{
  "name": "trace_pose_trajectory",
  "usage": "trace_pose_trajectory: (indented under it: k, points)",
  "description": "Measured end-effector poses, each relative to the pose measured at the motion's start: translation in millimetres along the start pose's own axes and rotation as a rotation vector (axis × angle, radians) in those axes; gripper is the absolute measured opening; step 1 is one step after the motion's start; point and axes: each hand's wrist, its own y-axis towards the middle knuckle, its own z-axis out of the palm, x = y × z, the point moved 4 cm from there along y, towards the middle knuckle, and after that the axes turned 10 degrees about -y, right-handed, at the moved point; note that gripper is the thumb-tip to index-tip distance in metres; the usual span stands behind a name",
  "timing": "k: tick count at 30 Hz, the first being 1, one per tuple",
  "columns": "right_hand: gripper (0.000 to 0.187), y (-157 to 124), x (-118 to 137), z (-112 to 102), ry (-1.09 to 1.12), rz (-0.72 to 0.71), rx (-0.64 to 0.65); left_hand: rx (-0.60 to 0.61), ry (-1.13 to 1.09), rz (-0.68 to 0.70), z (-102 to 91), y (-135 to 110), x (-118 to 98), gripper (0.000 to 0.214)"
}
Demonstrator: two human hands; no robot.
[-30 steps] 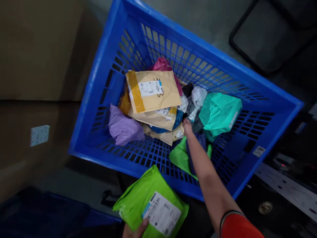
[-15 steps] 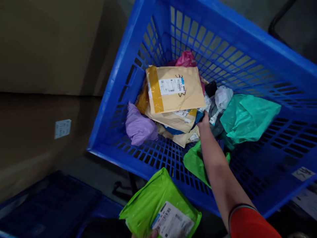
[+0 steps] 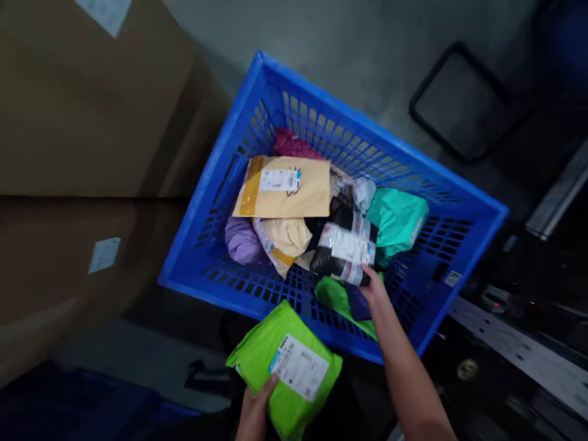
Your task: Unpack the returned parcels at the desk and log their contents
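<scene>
Right hand [image 3: 374,289] clamps fingers on black package [image 3: 345,252] over basket [image 3: 204,295]; left hand [image 3: 254,409] clamps fingers on green package [image 3: 290,361] beside basket.

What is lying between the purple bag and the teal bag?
In the head view, a crumpled beige envelope lies nearer the purple bag; the black parcel in the right hand is nearer the teal bag.
</scene>
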Motion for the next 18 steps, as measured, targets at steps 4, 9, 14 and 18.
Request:
trace_pose_trajectory:
  k: [4, 9, 14, 18]
  points:
    - [0.052, -103, -6, -75, -0.321, -0.164, 0.011, 0.133, -0.021, 0.065, 1.0, -5, -14, 0.06]
    - [0.066, -200, -17, -145, -0.528, -0.265, -0.21, 0.188, 0.104, 0.085, -4.8, -4, -30, 0.055]
    - [0.071, -276, -54, -174, -0.439, -0.263, -0.272, 0.29, 0.23, 0.191, -5.8, -16, -59, 0.046]
    - [0.082, -329, -93, -194, -0.502, -0.315, -0.358, 0.271, 0.305, 0.26, -3.7, -36, -92, 0.031]
